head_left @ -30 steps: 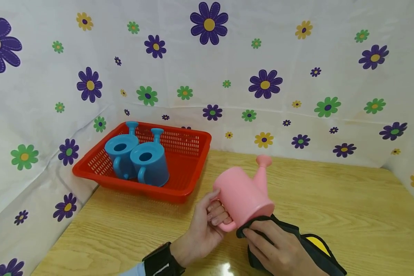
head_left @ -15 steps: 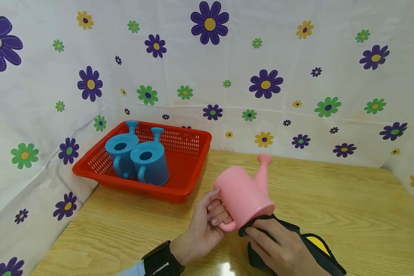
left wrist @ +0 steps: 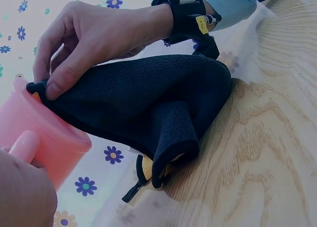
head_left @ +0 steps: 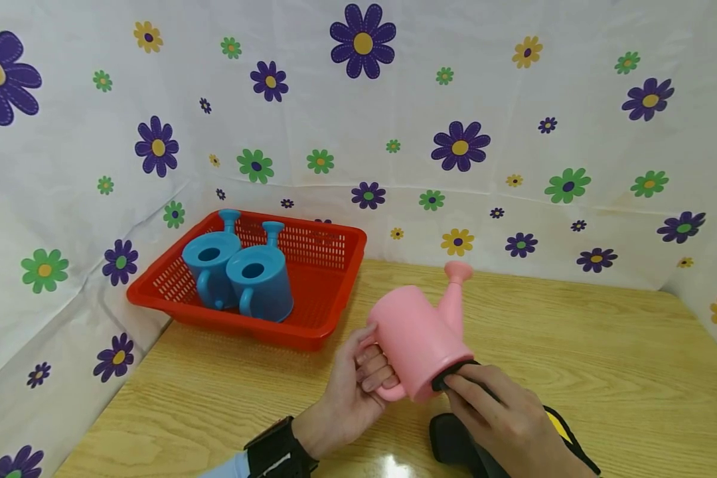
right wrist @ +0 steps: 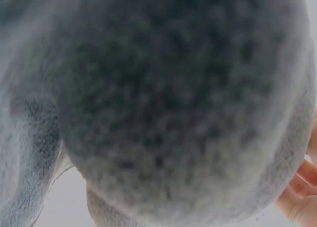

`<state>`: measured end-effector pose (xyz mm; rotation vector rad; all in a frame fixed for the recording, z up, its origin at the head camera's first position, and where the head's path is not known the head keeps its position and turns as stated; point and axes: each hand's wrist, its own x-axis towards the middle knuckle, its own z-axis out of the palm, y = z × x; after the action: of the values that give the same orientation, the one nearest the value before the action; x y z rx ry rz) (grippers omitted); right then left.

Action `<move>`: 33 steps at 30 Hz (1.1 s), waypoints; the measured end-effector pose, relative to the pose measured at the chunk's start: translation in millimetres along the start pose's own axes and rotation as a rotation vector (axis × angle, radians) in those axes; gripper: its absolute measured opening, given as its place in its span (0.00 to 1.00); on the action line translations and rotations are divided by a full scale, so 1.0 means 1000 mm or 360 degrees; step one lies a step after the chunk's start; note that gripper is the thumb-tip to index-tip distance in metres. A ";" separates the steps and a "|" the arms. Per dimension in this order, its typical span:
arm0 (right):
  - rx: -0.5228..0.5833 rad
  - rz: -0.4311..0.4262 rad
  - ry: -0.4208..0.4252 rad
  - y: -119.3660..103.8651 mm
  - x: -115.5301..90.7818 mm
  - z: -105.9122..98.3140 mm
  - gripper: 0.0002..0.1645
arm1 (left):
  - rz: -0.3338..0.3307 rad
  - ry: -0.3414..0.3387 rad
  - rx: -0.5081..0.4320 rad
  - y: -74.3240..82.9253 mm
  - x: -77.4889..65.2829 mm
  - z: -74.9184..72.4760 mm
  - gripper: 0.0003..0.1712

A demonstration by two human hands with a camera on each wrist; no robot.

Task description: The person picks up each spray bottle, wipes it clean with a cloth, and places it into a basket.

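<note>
My left hand (head_left: 349,398) grips the handle of a pink watering can (head_left: 418,338), tilted above the table with its spout pointing up and right. My right hand (head_left: 508,418) pinches the edge of a dark cloth (left wrist: 129,93), trimmed in black with some yellow, against the base of the can. The rest of the cloth hangs below that hand, down near the tabletop. In the left wrist view, the right thumb lies on the cloth beside the can's base. Dark fabric fills most of the right wrist view.
A red plastic basket (head_left: 215,323) stands at the back left of the wooden table (head_left: 573,338). Inside its left half, two blue watering cans (head_left: 269,292) stand upright side by side. A white flower-printed sheet (head_left: 311,119) hangs behind the table and to its left.
My right hand has slid the cloth's edge right and slightly up along the base of the can. The left hand and the can have barely shifted.
</note>
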<state>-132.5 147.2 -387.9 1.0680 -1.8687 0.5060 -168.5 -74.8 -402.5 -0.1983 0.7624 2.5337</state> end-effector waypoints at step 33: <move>-0.0115 0.0282 0.0013 0.015 -0.006 -0.009 0.27 | -0.0021 -0.0046 -0.0039 0.000 -0.002 -0.006 0.27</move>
<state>-138.6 164.4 -387.4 0.8567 -1.9695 0.5391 -166.7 -79.0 -407.4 -0.1735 0.7168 2.5290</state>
